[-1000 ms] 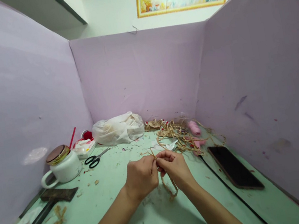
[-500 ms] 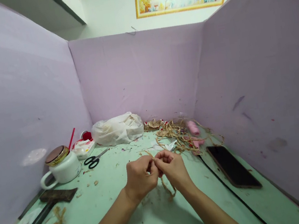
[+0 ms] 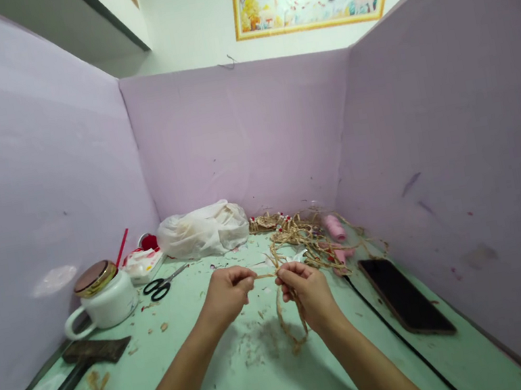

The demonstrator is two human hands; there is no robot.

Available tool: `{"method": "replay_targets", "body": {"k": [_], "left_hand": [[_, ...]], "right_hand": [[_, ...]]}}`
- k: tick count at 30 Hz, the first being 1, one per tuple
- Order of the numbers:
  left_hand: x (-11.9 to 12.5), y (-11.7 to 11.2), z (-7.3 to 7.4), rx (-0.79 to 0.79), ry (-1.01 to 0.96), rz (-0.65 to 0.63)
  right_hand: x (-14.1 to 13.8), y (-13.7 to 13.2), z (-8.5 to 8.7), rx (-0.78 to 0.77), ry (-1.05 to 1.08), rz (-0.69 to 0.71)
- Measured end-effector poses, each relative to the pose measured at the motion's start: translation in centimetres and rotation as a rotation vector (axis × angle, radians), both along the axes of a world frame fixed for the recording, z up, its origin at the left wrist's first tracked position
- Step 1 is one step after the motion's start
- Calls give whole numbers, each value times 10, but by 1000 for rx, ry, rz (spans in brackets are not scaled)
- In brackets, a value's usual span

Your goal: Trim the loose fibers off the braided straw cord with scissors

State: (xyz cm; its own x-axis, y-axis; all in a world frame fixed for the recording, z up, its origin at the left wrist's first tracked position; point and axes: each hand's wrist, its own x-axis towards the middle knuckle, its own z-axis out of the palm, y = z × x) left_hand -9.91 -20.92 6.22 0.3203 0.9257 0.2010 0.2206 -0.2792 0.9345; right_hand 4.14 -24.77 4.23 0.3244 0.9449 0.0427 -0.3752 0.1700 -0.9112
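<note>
Grip, both hands: left hand (image 3: 227, 294) and right hand (image 3: 307, 288) are each pinched closed on one length of straw cord (image 3: 293, 330), held just above the table (image 3: 253, 389) at its middle.
- Cord: a short stretch runs taut between the two pinches; the rest hangs from the right hand in a loop whose bottom touches the table among loose fibre scraps.
- Behind the hands: heap of cord (image 3: 303, 236) with red beads; pink spool (image 3: 334, 227) just beside it.
- Right side: dark phone (image 3: 405, 296) lying flat, black cable (image 3: 387, 327) along its near edge.
- Left side: scissors (image 3: 160, 285); white lidded mug (image 3: 100, 298); a dark tool (image 3: 94, 350), possibly a hatchet, though its handle runs out of view.
- Back wall: white plastic bag (image 3: 204, 230), lying crumpled.
- Enclosure: purple panels (image 3: 241, 138) on three sides.
</note>
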Motion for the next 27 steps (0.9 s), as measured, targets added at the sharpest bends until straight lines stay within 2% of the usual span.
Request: {"method": "replay_targets", "body": {"k": [3,6,10,13,21,27], "left_hand": [[-5,5,0,106,62,30],[-4,2,1,49,-106,27],[3,-10,2,-54,-390,-148],[7,-16,1,-91,-407,-229],[11,-11,-9,-105,-383,-133],[15,-12,-12,-10,-314,-32]], "right_hand": [[0,0,1,-12,25,10],[-2,0,0,-40,63,34],[-9,-2,-3,-61,68,80],[-12,-2,-4,-40,61,95],[-13,-3,-1,-17,24,73],[-15,-5,1,-10,-22,67]]}}
